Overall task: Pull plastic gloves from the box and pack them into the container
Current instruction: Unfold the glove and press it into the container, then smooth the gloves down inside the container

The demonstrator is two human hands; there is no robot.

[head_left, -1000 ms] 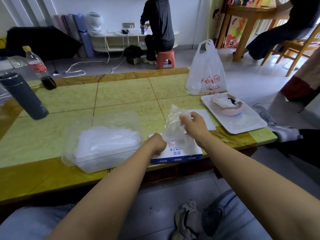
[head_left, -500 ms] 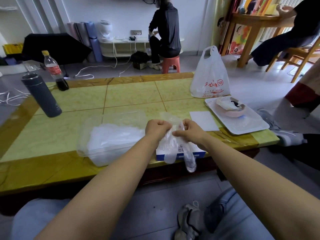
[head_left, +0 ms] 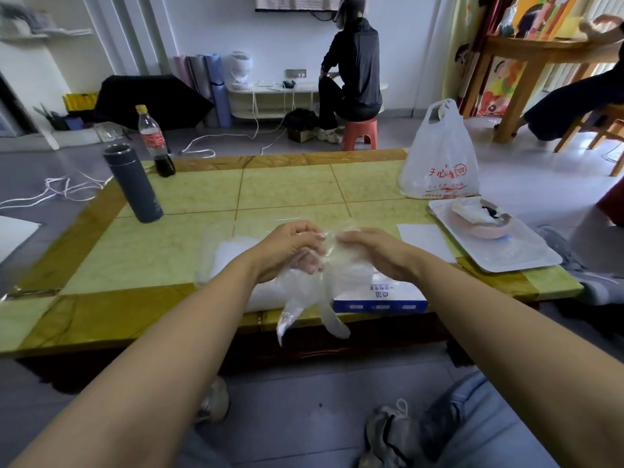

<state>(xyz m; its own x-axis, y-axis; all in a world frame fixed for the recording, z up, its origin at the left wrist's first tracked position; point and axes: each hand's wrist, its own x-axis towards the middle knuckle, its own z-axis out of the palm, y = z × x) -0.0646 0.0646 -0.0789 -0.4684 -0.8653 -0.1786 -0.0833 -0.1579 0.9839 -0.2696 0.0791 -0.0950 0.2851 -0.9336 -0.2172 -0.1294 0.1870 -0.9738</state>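
Head view: left hand [head_left: 291, 248] and right hand [head_left: 369, 252], grip pinched on clear glove [head_left: 332, 320], container [head_left: 216, 261] half hidden behind.

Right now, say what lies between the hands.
A clear glove, gripped by the left hand and the right hand, hanging down; seen in the head view.

The glove [head_left: 304, 292] is clear, the box [head_left: 381, 298] white and blue, the table [head_left: 287, 187] yellow-green.
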